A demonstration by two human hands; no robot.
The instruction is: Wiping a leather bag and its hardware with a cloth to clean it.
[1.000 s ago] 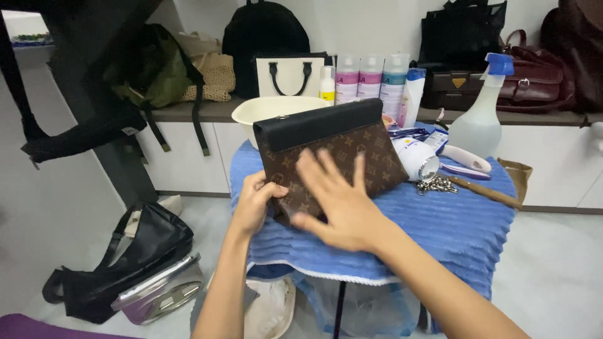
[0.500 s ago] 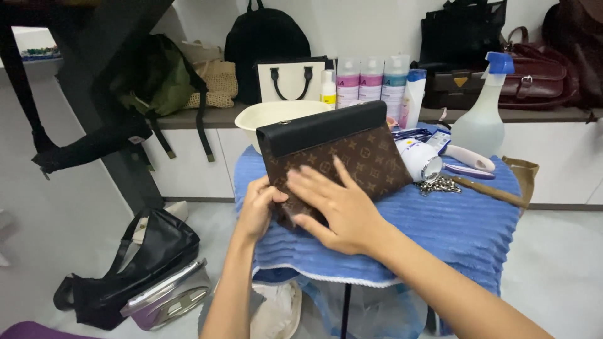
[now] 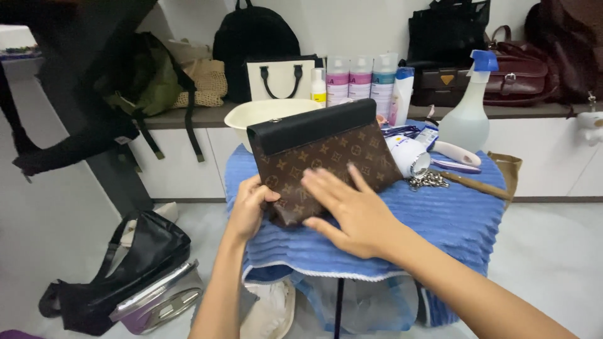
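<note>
Clutch bag (image 3: 326, 164): brown body with tan repeating motif; black plain flap. Towel (image 3: 440, 216): blue, ribbed stripes, white hem. Basin (image 3: 264, 116): cream. Spray bottle (image 3: 468, 113): translucent white, blue trigger head. Three bottles (image 3: 361, 78): white with pink, purple and blue labels. Tote (image 3: 279, 78): cream, black handles. Handbag on shelf (image 3: 521, 72): dark red. Bag on floor (image 3: 132, 263): black. Backpack (image 3: 254, 37): black.

A right hand (image 3: 355, 210) covers the lower middle of a brown clutch (image 3: 326, 160); its forearm runs off the lower right edge. Behind the clutch, a cream bowl (image 3: 257, 113) shows only partly, centre frame.
</note>
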